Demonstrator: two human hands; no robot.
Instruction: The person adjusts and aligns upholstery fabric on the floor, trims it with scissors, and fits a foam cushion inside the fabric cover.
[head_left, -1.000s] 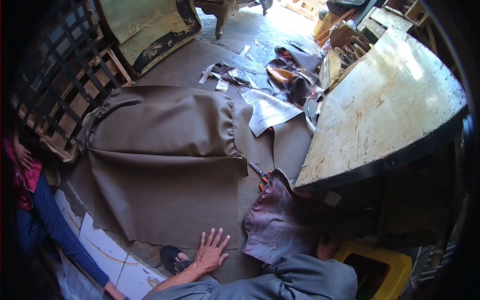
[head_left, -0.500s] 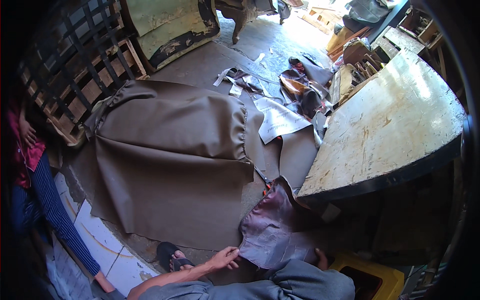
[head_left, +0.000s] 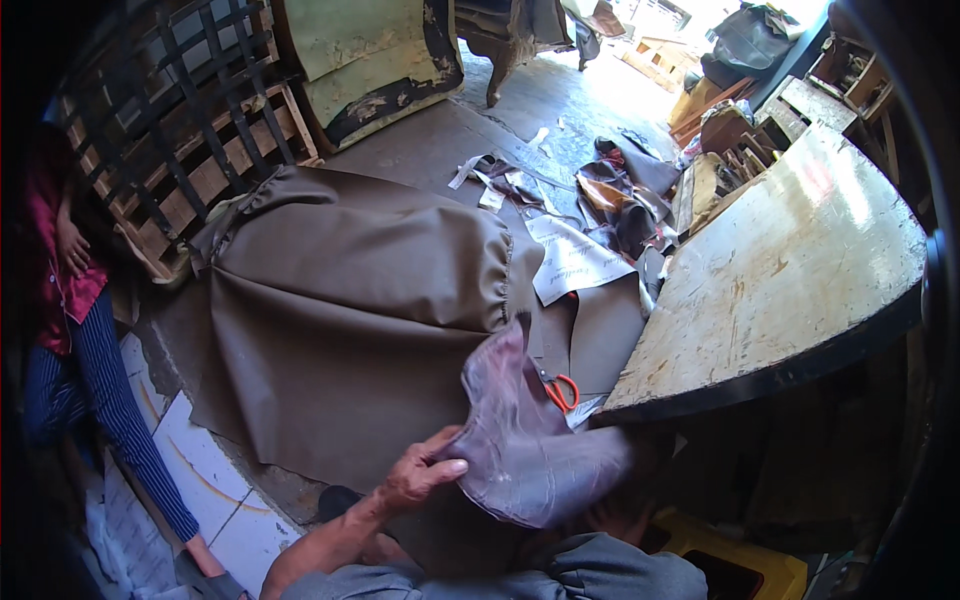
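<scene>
My left hand (head_left: pixel 425 470) pinches the left edge of a shiny maroon leather-like piece (head_left: pixel 535 460), thumb on top. This piece is lifted above my lap, its narrow upper end standing up and its right side smeared by motion. My right hand (head_left: pixel 618 522) is low beside the piece's lower right edge, dim and blurred, so its fingers cannot be made out. Red-handled scissors (head_left: pixel 563 392) lie on the floor just beyond the piece. To the left spreads a large brown leather-like cover (head_left: pixel 350 260) with a gathered seam and a flat panel.
A worn pale board (head_left: pixel 770 270) with a dark edge stands at right. Fabric scraps (head_left: pixel 625 195) lie beyond the scissors. A yellow plastic stool or crate (head_left: pixel 735 550) is beside my right leg. Another person (head_left: pixel 75 260) is at far left, near a strapped wooden frame (head_left: pixel 190 120).
My left hand has raised the maroon piece and moved it slightly left, its upper end swinging up. The scissors' red handles are now uncovered. The view has shifted slightly.
</scene>
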